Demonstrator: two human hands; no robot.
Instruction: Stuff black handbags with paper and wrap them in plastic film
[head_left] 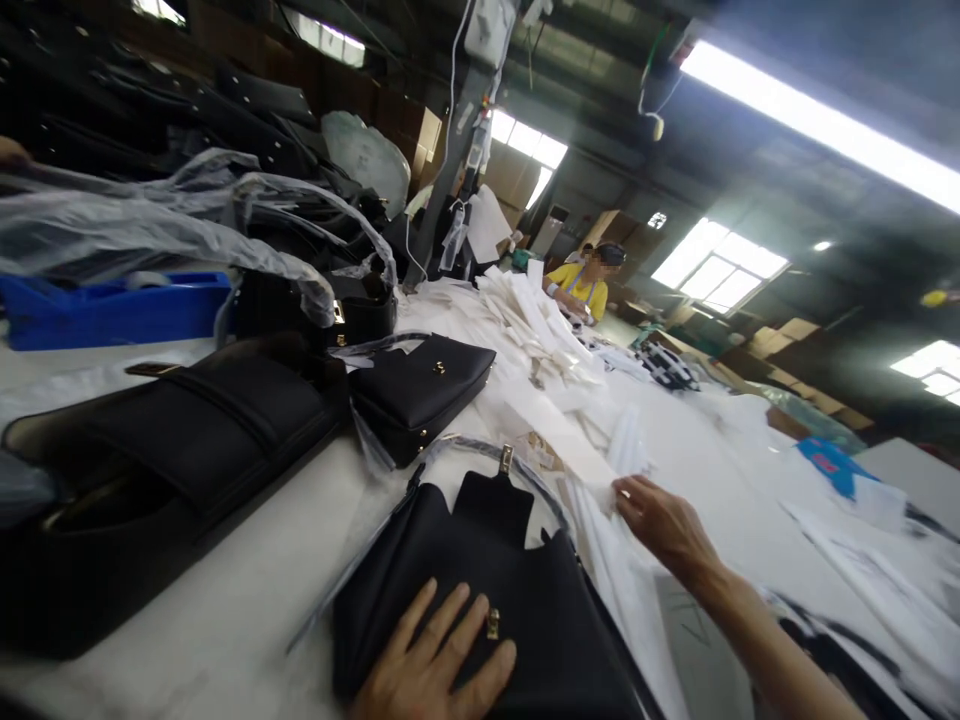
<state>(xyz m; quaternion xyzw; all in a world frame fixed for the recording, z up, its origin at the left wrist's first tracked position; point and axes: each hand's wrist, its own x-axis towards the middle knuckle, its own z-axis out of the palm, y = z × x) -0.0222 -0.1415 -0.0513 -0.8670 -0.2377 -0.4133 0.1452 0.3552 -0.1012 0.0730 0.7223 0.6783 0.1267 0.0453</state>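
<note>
A black handbag lies on the table in front of me, its flap folded back and a gold clasp on its front. My left hand rests on the bag's front with fingers spread, beside the clasp. To the right of the bag, my right hand has its fingers pinched on the end of a white strip of paper or thin foam. The strip runs back toward a pile of similar white pieces. A clear plastic-wrapped handle arches around the flap.
More black handbags stand at the left: a large one and a smaller one. Behind them are a blue tray and plastic-wrapped straps. A co-worker in a yellow top is at the far side. White sheets lie at the right.
</note>
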